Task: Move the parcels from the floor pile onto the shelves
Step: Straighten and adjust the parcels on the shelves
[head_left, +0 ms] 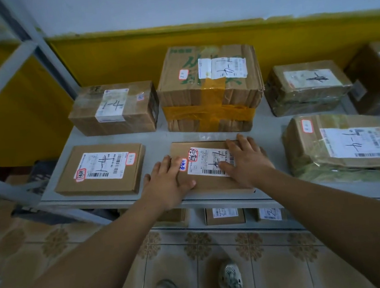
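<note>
Both hands lay flat on a parcel [206,161], fingers straight and gripping nothing: the left hand [167,182] pressed its near left corner, the right hand [246,161] its right side, thumb over the label. The parcel sat on the shelf [159,138] at the front edge, so this one looked placed, or nearly so, with only the letting go left.

Much seemed done. A flat box [101,170] lay just left of the left hand, a small box [115,108] beyond it, a taped box [211,88] just beyond both hands, and a wrapped pack [342,146] right of the right hand, with another pack [306,86] behind that. More boxes [224,215] sat on a lower shelf, below the wrists. The floor pile was out of view, so what remained could not be judged.

Each parcel carried a white shipping label with barcodes and bold black marker strokes, possibly a shelf code, not surely readable. Red-edged stickers bore handwritten characters, one blue-inked beside the left fingertips. The taped box had green print, too blurred to read.
</note>
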Tool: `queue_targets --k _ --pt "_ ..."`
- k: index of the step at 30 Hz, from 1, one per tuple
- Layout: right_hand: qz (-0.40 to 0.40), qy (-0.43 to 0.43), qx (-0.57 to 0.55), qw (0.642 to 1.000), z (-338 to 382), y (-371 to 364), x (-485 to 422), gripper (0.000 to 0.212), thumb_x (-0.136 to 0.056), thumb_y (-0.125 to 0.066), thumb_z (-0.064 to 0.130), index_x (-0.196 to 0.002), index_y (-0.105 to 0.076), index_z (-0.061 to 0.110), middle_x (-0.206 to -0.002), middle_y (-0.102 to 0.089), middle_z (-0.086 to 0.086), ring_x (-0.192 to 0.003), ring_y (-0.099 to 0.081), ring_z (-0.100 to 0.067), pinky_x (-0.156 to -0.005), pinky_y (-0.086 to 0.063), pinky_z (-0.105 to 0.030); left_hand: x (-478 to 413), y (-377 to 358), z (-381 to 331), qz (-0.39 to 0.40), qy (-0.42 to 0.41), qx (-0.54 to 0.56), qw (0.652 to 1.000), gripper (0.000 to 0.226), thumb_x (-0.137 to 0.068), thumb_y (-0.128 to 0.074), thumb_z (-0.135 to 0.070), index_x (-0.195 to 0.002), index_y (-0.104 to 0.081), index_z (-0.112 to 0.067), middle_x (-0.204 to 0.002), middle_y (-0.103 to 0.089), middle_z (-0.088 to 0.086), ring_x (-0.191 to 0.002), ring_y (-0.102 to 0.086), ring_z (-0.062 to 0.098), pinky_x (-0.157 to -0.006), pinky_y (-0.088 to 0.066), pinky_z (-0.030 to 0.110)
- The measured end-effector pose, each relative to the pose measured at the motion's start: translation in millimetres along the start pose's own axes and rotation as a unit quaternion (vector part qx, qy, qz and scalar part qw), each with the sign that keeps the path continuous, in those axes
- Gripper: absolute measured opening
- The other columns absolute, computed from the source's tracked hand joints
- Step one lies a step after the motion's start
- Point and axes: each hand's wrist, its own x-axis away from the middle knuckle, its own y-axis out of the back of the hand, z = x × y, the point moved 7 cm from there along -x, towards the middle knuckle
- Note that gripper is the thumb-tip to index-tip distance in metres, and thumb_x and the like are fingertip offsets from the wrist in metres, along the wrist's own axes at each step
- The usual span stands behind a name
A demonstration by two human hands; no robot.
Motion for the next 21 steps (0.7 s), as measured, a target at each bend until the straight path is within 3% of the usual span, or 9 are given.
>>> queue_targets --k 6,9,15,21 --pt "-0.176 0.064 -0.021 0.982 23 92 -7 0.072 -0.094 -0.046 0.059 -0.154 -0.024 0.025 -0.161 -0.017 -0.005 -0.148 -0.011 -0.026 -0.12 -0.018 -0.047 -20 52 -10 -0.038 -0.013 -0.042 0.998 0.081 -0.091 -0.042 -0.065 -0.154 -0.003 -0.033 -0.163 0.003 0.004 -0.149 0.002 0.029 -0.119 -0.005 0.054" --pt "-0.221 0.083 -0.005 0.972 29 131 -15 0.07 -0.094 -0.047 0.057 -0.152 -0.029 0.022 -0.158 -0.024 -0.007 -0.146 -0.018 -0.028 -0.118 -0.02 -0.047 -29 82 -23 -0.072 -0.02 -0.033 0.997 0.083 -0.09 -0.046 -0.064 -0.154 -0.004 -0.031 -0.163 0.002 0.004 -0.149 0.001 0.028 -0.119 -0.009 0.053" --pt "-0.21 0.028 0.033 0.977 24 173 -55 0.071 -0.094 -0.039 0.065 -0.153 -0.028 0.027 -0.16 -0.022 -0.01 -0.148 -0.013 -0.03 -0.119 -0.017 -0.048 -49 146 -46 -0.183 -0.031 0.031 0.982 0.085 -0.09 -0.054 -0.056 -0.155 -0.004 -0.029 -0.163 0.006 0.007 -0.149 0.0 0.03 -0.119 -0.012 0.05" --pt "-0.137 -0.023 -0.023 0.99 5 174 -102 0.075 -0.092 -0.034 0.07 -0.154 -0.024 0.031 -0.165 0.001 -0.008 -0.15 -0.001 -0.037 -0.119 -0.014 -0.056 -82 157 -49 -0.166 0.034 0.11 0.979 0.083 -0.091 -0.053 -0.056 -0.154 -0.002 -0.037 -0.162 0.007 0.01 -0.148 -0.006 0.035 -0.118 -0.017 0.052"
